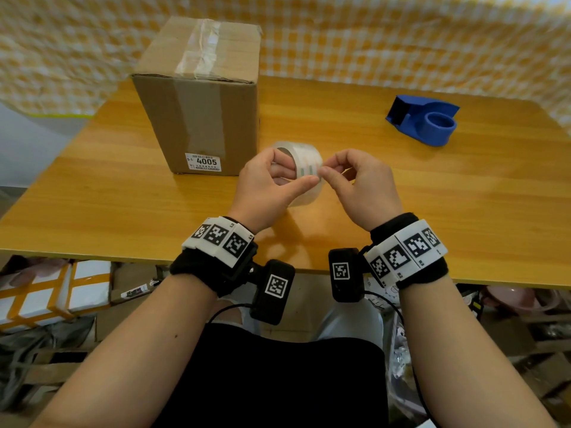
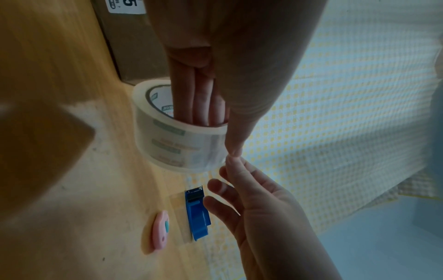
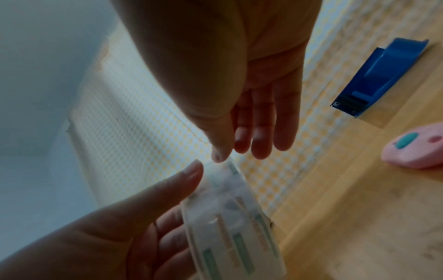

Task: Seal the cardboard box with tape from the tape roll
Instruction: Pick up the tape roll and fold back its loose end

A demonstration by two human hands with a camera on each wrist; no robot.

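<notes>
The tape roll [image 1: 304, 168] was held above the surface [image 1: 401, 193], its hole facing left-right, between both hands: left hand [image 1: 265, 186] gripped it with fingers through the core, right hand [image 1: 361, 186] pinched its outer face.

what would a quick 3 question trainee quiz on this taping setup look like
1. True or false: the left hand has fingers through the tape roll core.
2. The blue dispenser is: A) in the right hand B) lying on the table C) on the cardboard box
3. What colour is the small item near the dispenser?

Key: 1 true; 2 B; 3 pink
</notes>
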